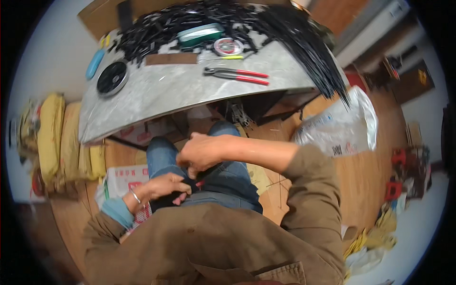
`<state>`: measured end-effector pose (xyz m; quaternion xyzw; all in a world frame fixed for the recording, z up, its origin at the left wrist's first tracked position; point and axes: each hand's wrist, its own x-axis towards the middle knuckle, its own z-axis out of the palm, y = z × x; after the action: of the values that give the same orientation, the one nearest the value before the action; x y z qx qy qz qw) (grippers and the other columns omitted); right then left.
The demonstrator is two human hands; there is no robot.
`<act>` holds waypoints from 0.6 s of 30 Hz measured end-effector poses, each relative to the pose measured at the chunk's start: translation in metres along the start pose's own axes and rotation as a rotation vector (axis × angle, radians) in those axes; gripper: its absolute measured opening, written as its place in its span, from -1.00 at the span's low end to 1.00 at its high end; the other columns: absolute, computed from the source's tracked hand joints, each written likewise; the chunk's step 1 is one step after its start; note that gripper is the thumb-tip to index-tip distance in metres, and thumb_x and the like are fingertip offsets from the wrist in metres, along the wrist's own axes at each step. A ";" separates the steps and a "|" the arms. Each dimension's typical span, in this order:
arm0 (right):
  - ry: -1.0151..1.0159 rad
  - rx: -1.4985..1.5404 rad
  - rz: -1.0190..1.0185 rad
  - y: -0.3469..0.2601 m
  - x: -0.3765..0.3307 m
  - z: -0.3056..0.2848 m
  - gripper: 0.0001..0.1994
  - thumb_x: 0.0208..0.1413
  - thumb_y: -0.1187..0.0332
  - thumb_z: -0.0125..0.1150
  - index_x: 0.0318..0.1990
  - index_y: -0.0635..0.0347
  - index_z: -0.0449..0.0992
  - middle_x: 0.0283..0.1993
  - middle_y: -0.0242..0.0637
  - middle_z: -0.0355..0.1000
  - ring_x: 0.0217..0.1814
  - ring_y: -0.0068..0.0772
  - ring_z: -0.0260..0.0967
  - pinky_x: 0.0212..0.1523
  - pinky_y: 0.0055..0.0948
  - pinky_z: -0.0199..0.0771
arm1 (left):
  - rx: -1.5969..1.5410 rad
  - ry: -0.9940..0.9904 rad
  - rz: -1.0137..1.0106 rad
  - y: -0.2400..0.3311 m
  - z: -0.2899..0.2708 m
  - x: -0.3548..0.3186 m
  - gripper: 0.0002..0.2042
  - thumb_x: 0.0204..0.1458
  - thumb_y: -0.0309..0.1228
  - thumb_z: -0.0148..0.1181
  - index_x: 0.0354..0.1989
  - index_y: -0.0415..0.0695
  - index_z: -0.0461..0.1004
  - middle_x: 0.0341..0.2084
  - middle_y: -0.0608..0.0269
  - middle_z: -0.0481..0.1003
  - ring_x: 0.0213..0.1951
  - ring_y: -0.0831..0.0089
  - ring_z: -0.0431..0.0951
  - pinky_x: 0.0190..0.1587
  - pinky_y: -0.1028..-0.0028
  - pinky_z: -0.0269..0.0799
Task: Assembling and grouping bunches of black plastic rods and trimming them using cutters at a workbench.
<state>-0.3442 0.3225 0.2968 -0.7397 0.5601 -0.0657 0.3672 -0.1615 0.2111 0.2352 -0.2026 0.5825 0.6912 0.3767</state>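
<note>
Both of my hands are over my lap, above my blue jeans (164,156). My left hand (164,186), with a bracelet at the wrist, has its fingers pressed together near a dark piece that is too blurred to name. A little higher and to the right, my right hand (202,151) curls its fingers downward; what they hold, if anything, is hidden. A small red spot (200,184) shows on the dark cloth between my legs. On the grey table (156,99) in front lie red-handled pincers (240,75).
Small black parts (152,33) pile up at the back of the table beside a bundle of long black strips (308,52). A green box (200,36), a round tin (228,46) and a black disc (112,79) lie there too. A silver bag (339,126) stands right, yellow sacks (51,135) left.
</note>
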 end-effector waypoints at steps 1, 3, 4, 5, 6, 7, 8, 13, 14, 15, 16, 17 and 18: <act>0.181 0.123 -0.030 -0.009 -0.007 -0.005 -0.65 -0.12 0.17 0.32 -0.20 0.19 0.57 -0.28 -0.17 0.55 -0.17 -0.15 0.49 -0.13 -0.24 0.42 | 0.030 -0.016 0.003 -0.004 -0.005 -0.003 -0.81 0.13 -0.39 0.07 -0.31 -0.30 0.48 -0.58 0.21 0.50 -0.58 0.50 0.51 -0.50 0.55 0.43; -0.026 0.663 -0.028 -0.026 -0.024 -0.018 -0.63 -0.13 0.16 0.35 -0.22 0.22 0.56 -0.29 -0.19 0.55 -0.18 -0.24 0.49 -0.16 -0.30 0.43 | 0.140 0.036 0.161 0.013 -0.029 -0.008 -0.80 0.09 -0.36 0.06 -0.38 -0.26 0.49 -0.65 0.19 0.50 -0.59 0.47 0.50 -0.49 0.49 0.43; -0.066 0.654 -0.044 -0.025 -0.029 -0.013 -0.63 -0.13 0.16 0.35 -0.22 0.22 0.56 -0.29 -0.19 0.55 -0.18 -0.24 0.49 -0.16 -0.30 0.43 | 0.338 0.123 0.319 0.047 -0.035 -0.012 -0.79 0.11 -0.33 0.03 -0.41 -0.23 0.48 -0.67 0.20 0.50 -0.59 0.48 0.48 -0.49 0.49 0.41; -0.093 0.603 -0.024 -0.025 -0.035 -0.006 -0.61 -0.09 0.15 0.33 -0.17 0.25 0.53 -0.24 -0.17 0.53 -0.13 -0.26 0.48 -0.10 -0.31 0.43 | 0.430 0.065 0.482 0.090 -0.038 -0.024 -0.79 0.11 -0.33 0.04 -0.41 -0.22 0.47 -0.65 0.24 0.50 -0.59 0.50 0.47 -0.48 0.52 0.38; -0.107 0.550 -0.004 -0.023 -0.033 0.000 -0.58 -0.05 0.15 0.32 -0.12 0.29 0.50 -0.18 -0.15 0.52 -0.07 -0.29 0.46 -0.04 -0.32 0.43 | 0.163 0.093 0.419 0.113 -0.036 -0.023 -0.80 0.13 -0.31 0.05 -0.38 -0.20 0.47 -0.62 0.30 0.48 -0.58 0.52 0.48 -0.46 0.54 0.39; -0.104 0.538 -0.003 -0.015 -0.024 0.004 -0.58 -0.05 0.15 0.32 -0.12 0.29 0.50 -0.18 -0.15 0.52 -0.07 -0.29 0.46 -0.04 -0.32 0.43 | -0.036 0.093 0.459 0.136 -0.030 -0.027 -0.80 0.14 -0.29 0.07 -0.34 -0.20 0.46 -0.58 0.33 0.47 -0.56 0.54 0.48 -0.46 0.54 0.40; 0.043 0.488 0.037 -0.004 -0.017 0.010 -0.50 -0.06 0.14 0.32 -0.03 0.31 0.45 -0.13 -0.10 0.50 -0.05 -0.25 0.45 -0.01 -0.32 0.42 | -0.086 0.122 0.545 0.152 -0.033 -0.025 -0.78 0.15 -0.26 0.09 -0.31 -0.20 0.46 -0.55 0.33 0.47 -0.52 0.54 0.50 -0.42 0.56 0.42; 0.435 0.513 0.199 0.093 0.050 0.061 -0.19 -0.04 -0.08 0.26 0.20 0.43 0.23 0.10 0.09 0.37 0.14 -0.10 0.35 0.14 -0.35 0.33 | -0.103 0.466 0.993 0.154 -0.027 -0.003 -0.78 0.19 -0.27 0.03 -0.23 -0.19 0.41 -0.51 0.35 0.43 -0.42 0.54 0.46 -0.30 0.53 0.39; 0.461 0.690 0.117 0.091 0.055 0.068 -0.36 -0.01 -0.07 0.24 0.07 0.30 0.41 -0.11 0.03 0.49 -0.06 -0.14 0.41 0.02 -0.32 0.37 | -0.170 0.495 1.007 0.140 -0.025 0.009 -0.80 0.22 -0.30 -0.02 -0.21 -0.18 0.38 -0.49 0.35 0.40 -0.40 0.53 0.44 -0.28 0.51 0.39; 0.476 0.704 0.203 0.104 0.058 0.084 -0.53 0.03 -0.03 0.22 -0.14 0.23 0.54 -0.37 -0.12 0.50 -0.33 -0.26 0.39 -0.24 -0.29 0.42 | -0.159 0.511 1.003 0.131 -0.019 0.026 -0.80 0.22 -0.29 -0.03 -0.21 -0.18 0.37 -0.50 0.34 0.40 -0.40 0.51 0.43 -0.28 0.49 0.38; 0.382 0.764 0.346 0.117 0.060 0.103 -0.57 0.04 -0.01 0.21 -0.27 0.27 0.55 -0.49 -0.23 0.45 -0.49 -0.34 0.35 -0.45 -0.29 0.40 | -0.153 0.546 1.000 0.119 -0.015 0.041 -0.80 0.23 -0.29 -0.04 -0.22 -0.18 0.36 -0.51 0.33 0.39 -0.41 0.50 0.43 -0.28 0.48 0.38; 0.335 0.738 0.452 0.114 0.060 0.120 -0.65 0.06 0.04 0.20 -0.40 0.20 0.51 -0.52 -0.36 0.43 -0.48 -0.45 0.34 -0.48 -0.37 0.37 | -0.187 0.530 0.996 0.099 -0.017 0.055 -0.80 0.23 -0.28 -0.04 -0.23 -0.18 0.35 -0.51 0.32 0.39 -0.41 0.48 0.43 -0.28 0.46 0.38; 0.317 0.748 0.383 0.140 0.070 0.163 -0.66 0.06 0.06 0.19 -0.36 0.21 0.51 -0.49 -0.32 0.44 -0.47 -0.45 0.35 -0.46 -0.37 0.39 | -0.215 0.506 0.991 0.082 -0.015 0.069 -0.80 0.24 -0.28 -0.05 -0.23 -0.17 0.34 -0.51 0.31 0.38 -0.41 0.47 0.42 -0.27 0.45 0.38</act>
<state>-0.3451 0.3236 0.0706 -0.4196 0.6739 -0.3071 0.5248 -0.2695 0.2135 0.2350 -0.1017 0.6064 0.7708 -0.1670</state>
